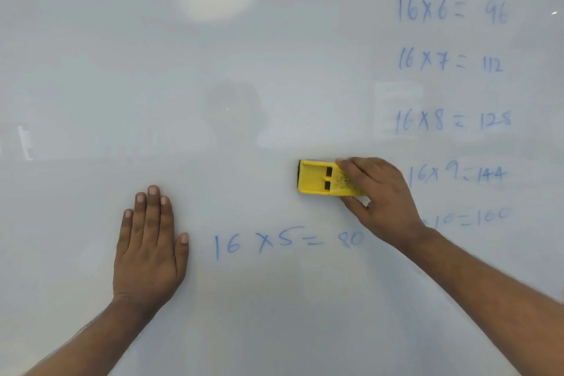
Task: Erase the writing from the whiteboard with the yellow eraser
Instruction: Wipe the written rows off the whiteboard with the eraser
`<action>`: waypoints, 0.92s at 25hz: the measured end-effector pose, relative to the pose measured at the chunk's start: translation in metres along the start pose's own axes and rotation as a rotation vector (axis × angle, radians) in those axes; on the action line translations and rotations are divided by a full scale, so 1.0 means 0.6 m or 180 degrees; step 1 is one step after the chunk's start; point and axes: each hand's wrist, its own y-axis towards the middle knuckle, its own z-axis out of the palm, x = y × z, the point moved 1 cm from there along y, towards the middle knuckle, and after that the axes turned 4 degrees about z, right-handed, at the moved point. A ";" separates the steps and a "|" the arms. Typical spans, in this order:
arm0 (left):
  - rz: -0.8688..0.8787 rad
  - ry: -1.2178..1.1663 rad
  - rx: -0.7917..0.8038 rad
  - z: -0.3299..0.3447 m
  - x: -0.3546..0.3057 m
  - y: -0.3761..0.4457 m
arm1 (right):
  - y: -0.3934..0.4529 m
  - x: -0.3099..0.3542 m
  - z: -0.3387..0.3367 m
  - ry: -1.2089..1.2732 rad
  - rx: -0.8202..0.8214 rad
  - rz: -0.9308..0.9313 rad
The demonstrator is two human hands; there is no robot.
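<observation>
The right hand has the yellow eraser pinned flat against the whiteboard, its long side running sideways. The fingers close over the eraser's right end from above and the thumb clamps it from below, so the left half of the yellow body and its two dark slots stay in view. Holding it by one end like that seems meant to keep the dark pad fully on the board while leaving room to push it across in long strokes.

The left hand holds nothing. It lies open and flat on the board, fingers together and pointing up, thumb out to the side, well to the left of the eraser. It looks like a brace, steadying the person and perhaps the board against the pressure of wiping.

The eraser sits above the line "16 x 5 = 80", which is still crisp except for a paler "80" near the right wrist. To the right a column of sums remains: "16 x 6 = 96", then the 7 and 8 rows below it, then "16 x 9 = 144" just beside the knuckles. The bottom row is partly hidden behind the forearm. The wide left and middle of the board are bare apart from glare, so I would judge the job well begun, with the lower line and the whole right column left to wipe.
</observation>
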 end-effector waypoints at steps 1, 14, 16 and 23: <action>-0.0010 -0.0001 0.0000 0.000 -0.001 -0.002 | -0.015 0.003 0.004 -0.0024 0.0046 -0.0098; -0.0060 -0.0064 -0.0063 0.002 -0.007 -0.011 | -0.071 0.014 0.021 -0.0040 0.0145 0.0078; -0.0067 -0.0071 -0.0061 0.002 -0.007 -0.012 | -0.088 0.028 0.031 -0.0100 0.0222 -0.0185; -0.0061 -0.0082 -0.0059 0.004 -0.006 -0.017 | -0.155 -0.015 0.017 -0.0296 0.0731 -0.0683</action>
